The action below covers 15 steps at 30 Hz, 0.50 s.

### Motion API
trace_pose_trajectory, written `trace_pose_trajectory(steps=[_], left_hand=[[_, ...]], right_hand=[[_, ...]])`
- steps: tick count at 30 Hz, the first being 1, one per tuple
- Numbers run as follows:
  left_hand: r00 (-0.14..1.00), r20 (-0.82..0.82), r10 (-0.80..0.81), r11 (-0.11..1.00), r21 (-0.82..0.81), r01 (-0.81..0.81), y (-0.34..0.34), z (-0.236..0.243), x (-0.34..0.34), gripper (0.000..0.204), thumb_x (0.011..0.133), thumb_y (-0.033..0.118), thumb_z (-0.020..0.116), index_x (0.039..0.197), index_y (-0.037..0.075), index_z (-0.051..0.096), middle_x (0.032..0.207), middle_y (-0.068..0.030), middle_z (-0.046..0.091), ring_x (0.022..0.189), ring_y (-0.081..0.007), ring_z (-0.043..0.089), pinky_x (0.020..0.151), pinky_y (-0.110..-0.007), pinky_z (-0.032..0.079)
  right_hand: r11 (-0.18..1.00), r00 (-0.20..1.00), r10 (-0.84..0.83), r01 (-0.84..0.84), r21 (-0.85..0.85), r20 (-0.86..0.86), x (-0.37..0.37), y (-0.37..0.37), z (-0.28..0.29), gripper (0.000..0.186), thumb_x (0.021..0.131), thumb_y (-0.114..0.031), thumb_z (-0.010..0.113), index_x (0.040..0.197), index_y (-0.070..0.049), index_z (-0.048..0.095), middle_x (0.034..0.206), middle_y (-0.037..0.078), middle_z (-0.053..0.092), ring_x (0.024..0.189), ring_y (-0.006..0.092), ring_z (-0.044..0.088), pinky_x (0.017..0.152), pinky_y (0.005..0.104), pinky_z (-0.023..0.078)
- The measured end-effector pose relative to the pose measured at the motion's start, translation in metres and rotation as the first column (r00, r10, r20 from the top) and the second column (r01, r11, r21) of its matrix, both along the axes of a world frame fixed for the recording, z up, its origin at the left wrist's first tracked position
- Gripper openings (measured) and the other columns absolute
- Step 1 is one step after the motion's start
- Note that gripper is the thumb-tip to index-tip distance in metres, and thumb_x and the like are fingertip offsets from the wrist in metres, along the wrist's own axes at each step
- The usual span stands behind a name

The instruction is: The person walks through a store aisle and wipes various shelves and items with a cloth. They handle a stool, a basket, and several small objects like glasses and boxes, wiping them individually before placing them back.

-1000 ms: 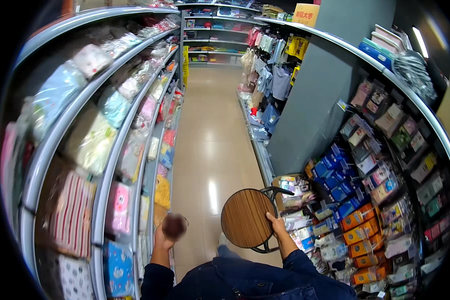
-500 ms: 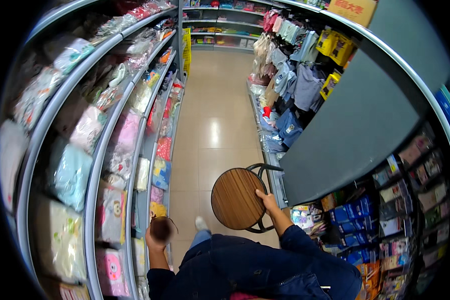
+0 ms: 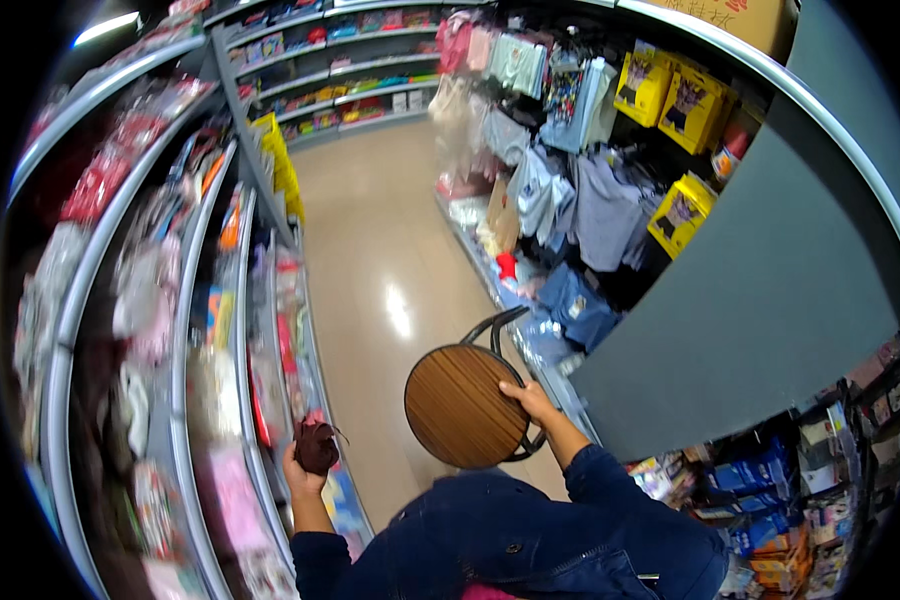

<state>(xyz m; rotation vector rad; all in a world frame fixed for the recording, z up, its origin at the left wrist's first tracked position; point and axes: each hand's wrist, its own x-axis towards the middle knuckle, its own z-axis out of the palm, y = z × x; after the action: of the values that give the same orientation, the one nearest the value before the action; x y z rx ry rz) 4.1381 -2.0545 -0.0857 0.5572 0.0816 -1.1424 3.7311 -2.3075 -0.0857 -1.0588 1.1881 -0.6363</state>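
Head view, and the left hand (image 3: pixel 302 474) clutches a crumpled, dark-brown bundle (image 3: pixel 316 448) while the right hand (image 3: pixel 533 399) pinches the edge of a round, wood-grain, black-framed stool (image 3: pixel 458 408)!

A white strip light (image 3: pixel 107 29) glows at upper left, and the floor (image 3: pixel 360 220) throws back a bright streak of glare. The middle is well lit; the packets (image 3: pixel 760 500) at lower right sit dimmer. The left shelves (image 3: pixel 67 400) bend strongly toward the blackened edges, their bagged goods (image 3: pixel 235 490) smeared, probably by motion. The stool seat (image 3: pixel 467 405) is fairly crisp.
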Motion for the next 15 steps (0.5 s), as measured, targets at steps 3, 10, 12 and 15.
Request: trace_pose_trajectory(steps=[3,10,12,15], left_hand=[[0.999,0.049,0.006,1.000,-0.019,-0.005,-0.100,0.010,0.049,0.044,0.083,0.022,0.044,0.121,0.002,0.050,0.114,-0.0158,0.059,0.104,-0.0305,0.059,0.091,-0.045,0.048],[1.000,0.003,0.010,0.988,-0.152,-0.009,-0.246,-0.027,0.111,0.040,0.084,0.028,0.045,0.114,0.003,0.053,0.105,-0.0194,0.059,0.095,-0.0323,0.057,0.082,-0.042,0.049],[0.989,-0.121,0.087,0.986,-0.132,-0.103,-0.269,-0.041,0.138,0.039,0.084,0.026,0.045,0.114,0.003,0.053,0.105,-0.0193,0.059,0.095,-0.0321,0.057,0.081,-0.041,0.049],[0.950,-0.202,0.236,0.972,0.062,-0.228,-0.306,-0.039,0.172,0.039,0.084,0.025,0.043,0.115,0.003,0.054,0.106,-0.0190,0.059,0.095,-0.0324,0.057,0.081,-0.041,0.049]], right_hand=[[1.000,0.995,0.009,-0.010,0.011,0.099,0.044,-0.079,0.011,0.059,0.075,-0.037,0.075,0.106,0.010,0.057,0.090,0.015,0.064,0.078,0.0222,0.064,0.069,0.0331,0.053],[0.987,0.985,0.143,-0.149,0.054,0.099,0.163,-0.281,-0.006,0.053,0.077,-0.031,0.073,0.112,0.007,0.058,0.100,0.015,0.065,0.086,0.0203,0.063,0.077,0.0334,0.051],[0.984,0.984,0.157,-0.163,0.076,0.089,0.202,-0.337,-0.009,0.054,0.077,-0.031,0.073,0.112,0.007,0.057,0.100,0.015,0.065,0.084,0.0206,0.064,0.076,0.0330,0.051],[0.989,0.992,0.129,-0.129,0.076,0.004,0.241,-0.413,-0.027,0.051,0.075,-0.036,0.075,0.100,0.007,0.062,0.087,0.013,0.066,0.073,0.0193,0.065,0.065,0.0320,0.052]])
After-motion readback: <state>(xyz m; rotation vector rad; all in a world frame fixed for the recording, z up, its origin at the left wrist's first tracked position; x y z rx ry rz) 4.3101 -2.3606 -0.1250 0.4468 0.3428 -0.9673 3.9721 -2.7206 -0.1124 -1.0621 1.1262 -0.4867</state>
